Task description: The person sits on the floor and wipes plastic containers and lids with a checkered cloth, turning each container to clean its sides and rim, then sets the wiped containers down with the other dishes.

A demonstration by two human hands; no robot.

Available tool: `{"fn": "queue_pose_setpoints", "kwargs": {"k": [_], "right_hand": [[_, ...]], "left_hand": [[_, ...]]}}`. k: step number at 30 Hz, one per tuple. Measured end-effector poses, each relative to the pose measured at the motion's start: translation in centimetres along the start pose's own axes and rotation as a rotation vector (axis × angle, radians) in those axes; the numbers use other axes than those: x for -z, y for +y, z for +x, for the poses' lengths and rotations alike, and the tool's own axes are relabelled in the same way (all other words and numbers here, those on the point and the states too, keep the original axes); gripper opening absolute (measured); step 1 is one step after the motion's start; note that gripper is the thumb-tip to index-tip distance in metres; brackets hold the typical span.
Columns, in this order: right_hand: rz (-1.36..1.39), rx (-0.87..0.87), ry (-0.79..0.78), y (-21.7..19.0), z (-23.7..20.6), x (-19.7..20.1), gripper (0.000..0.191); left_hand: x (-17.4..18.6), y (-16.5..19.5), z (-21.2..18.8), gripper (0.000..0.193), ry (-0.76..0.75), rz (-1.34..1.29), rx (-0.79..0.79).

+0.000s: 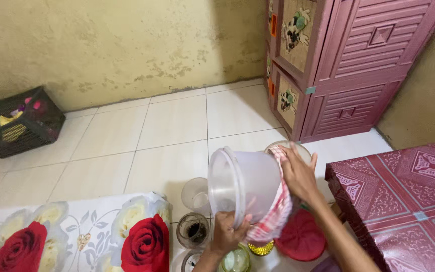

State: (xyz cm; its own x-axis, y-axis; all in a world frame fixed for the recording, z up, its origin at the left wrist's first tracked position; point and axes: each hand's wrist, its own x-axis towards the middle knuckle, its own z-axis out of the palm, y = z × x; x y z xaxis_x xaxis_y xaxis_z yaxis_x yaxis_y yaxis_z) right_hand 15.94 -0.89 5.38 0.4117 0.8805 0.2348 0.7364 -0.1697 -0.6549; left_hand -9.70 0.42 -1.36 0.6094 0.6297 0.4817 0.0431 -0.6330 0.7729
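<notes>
Gripping the clear plastic container [242,184], left hand [226,232] steadies it while right hand [298,176] presses a checked cloth [278,214].

I see my left hand [226,232] gripping the rim of a clear tub [242,184], which is tipped on its side with the mouth facing left. My right hand [298,174] presses a red checked cloth [277,214] against the tub's base, the cloth hanging down below it. Under the tub, on the white tiled floor [167,131], stand glass jars [194,229], a red lid [302,235] and a gold cap [261,248]. A rose-print mat [66,234] lies at lower left, a dark basket [18,123] by the wall, a pink cabinet [348,65] at upper right.
</notes>
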Motion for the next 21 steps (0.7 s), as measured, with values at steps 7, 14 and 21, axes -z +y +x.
{"fn": "queue_pose_setpoints", "kwargs": {"k": [7, 14, 21], "right_hand": [[0.098, 0.267, -0.084, -5.0, 0.1, -0.9, 0.051], [0.034, 0.552, 0.293, -6.5, -8.6, -3.1, 0.051], [-0.03, 0.25, 0.202, -0.6, -4.4, -0.7, 0.049]], "left_hand": [[0.6, 1.5, 0.0, 0.018, 0.035, 0.13, -0.221], [-0.2, 1.6, 0.5, 0.018, 0.117, -0.09, 0.012], [-0.1, 1.7, 0.1, 0.022, 0.032, 0.23, -0.148]]}}
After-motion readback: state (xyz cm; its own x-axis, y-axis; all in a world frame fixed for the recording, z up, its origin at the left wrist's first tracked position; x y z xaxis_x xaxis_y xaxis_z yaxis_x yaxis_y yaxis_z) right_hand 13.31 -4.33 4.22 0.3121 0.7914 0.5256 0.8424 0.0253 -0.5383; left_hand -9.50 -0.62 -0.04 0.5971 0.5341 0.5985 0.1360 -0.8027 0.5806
